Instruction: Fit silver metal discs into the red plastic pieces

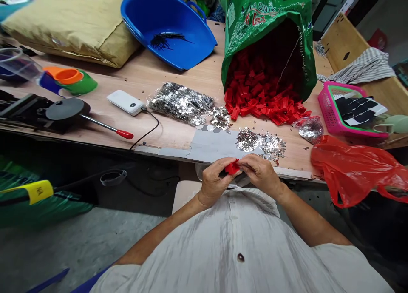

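Close to my body, at the table's front edge, my left hand (pixel 215 180) is closed round a small red plastic part (pixel 232 167). My right hand (pixel 262 174) meets it from the other side, thumb and fingers pinched together at the part's edge. Whatever the right fingertips hold is too small to make out. Just beyond the hands lie a pile of small metal pieces (pixel 270 146) and a grey sheet (pixel 212 145) on the table. Farther back, many similar red parts (pixel 255 93) spill from a green woven sack (pixel 234 42).
A clear bag of metal pieces (pixel 181 101) lies beside a white power bank (pixel 125 101) with a cable. To the left sits a red-tipped lever tool (pixel 68 109). Behind are a blue scoop (pixel 194 50) and a tan sack (pixel 70 25). Rightward are a pink basket (pixel 328 108) and red bag (pixel 360 165).
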Tool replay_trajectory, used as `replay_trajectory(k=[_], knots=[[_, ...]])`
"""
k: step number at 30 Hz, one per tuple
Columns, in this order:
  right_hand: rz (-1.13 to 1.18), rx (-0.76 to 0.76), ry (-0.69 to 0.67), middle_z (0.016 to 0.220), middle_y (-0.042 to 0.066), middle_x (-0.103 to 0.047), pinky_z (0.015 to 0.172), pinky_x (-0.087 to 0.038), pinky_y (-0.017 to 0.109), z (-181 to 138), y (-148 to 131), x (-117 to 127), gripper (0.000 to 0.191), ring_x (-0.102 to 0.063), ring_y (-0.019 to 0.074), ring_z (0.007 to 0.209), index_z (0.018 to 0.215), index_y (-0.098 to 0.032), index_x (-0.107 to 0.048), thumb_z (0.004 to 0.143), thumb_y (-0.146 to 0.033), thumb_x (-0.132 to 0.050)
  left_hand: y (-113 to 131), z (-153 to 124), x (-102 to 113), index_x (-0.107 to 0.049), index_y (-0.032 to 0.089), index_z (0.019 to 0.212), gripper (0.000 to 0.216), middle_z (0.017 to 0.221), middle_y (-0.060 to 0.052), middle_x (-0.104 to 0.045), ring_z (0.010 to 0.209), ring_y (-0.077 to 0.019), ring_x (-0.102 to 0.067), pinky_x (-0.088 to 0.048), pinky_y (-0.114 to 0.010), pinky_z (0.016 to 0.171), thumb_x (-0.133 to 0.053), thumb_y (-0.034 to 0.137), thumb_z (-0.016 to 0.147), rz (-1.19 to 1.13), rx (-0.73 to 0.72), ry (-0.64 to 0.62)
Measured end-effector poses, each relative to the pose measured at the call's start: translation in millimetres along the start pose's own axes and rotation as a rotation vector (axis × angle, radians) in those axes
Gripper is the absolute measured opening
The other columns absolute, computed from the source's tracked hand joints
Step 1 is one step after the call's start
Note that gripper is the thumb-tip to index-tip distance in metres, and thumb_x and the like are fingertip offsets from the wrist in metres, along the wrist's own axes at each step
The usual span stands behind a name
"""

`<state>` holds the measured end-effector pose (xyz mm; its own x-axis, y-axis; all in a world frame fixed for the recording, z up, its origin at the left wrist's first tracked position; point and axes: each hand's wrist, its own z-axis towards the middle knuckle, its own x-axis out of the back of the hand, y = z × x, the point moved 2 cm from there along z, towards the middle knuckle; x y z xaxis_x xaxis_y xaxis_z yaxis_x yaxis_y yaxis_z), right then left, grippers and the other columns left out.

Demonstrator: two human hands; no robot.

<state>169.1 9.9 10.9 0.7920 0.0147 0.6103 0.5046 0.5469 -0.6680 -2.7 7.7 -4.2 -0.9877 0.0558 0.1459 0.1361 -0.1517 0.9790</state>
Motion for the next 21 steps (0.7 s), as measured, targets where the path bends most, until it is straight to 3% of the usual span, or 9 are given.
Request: replay_trajectory(k=[5,10,14,21], knots=[[0.077,-0.043,-0.01,0.087,0.005,-0.063,0.072,-0.051,0.032,2,1,-1,0.018,-0.06,0.0178,0.082,0.101,-0.025,-0.07,0.094,-0.021,-0.053,-5,-4,-2,-0.075,0.026,0.101,0.031,0.105,-0.005,-0.074,0.098,-0.0232,-0.067,-0.05,-0.036,0.097,-0.08,0.025,0.07,0.015,-0.024,0.011],[0.228,-0.274,-0.048,0.089,0.003,-0.062,0.067,-0.046,0.027,0,8,4,0.014,-0.056,0.0145,0.075,0.099,-0.024,-0.069,0.093,-0.029,-0.057,-13,-6,-2,-0.072,0.025,0.107,0.034,0.109,-0.006,-0.074,0.1,-0.023,-0.068,-0.053,-0.035,0.093,-0.078,0.026,0.074,0.042,-0.051,0.022],[0.284,-0.435,-0.034,0.081,-0.001,-0.061,0.057,-0.037,0.025,-4,11,6,0.012,-0.045,0.0104,0.06,0.096,-0.021,-0.064,0.091,-0.031,-0.058,-16,-6,-2,-0.07,0.022,0.108,0.035,0.108,-0.006,-0.074,0.096,-0.0214,-0.07,-0.056,-0.034,0.089,-0.079,0.026,0.074,0.076,-0.197,0.039],[0.386,-0.478,-0.086,0.083,-0.001,-0.058,0.063,-0.038,0.026,-2,13,-1,0.015,-0.047,0.0114,0.067,0.088,-0.021,-0.057,0.089,-0.036,-0.06,-13,-6,-6,-0.067,0.021,0.112,0.037,0.107,-0.008,-0.074,0.096,-0.0198,-0.071,-0.057,-0.033,0.088,-0.078,0.023,0.076,0.137,-0.358,0.047]])
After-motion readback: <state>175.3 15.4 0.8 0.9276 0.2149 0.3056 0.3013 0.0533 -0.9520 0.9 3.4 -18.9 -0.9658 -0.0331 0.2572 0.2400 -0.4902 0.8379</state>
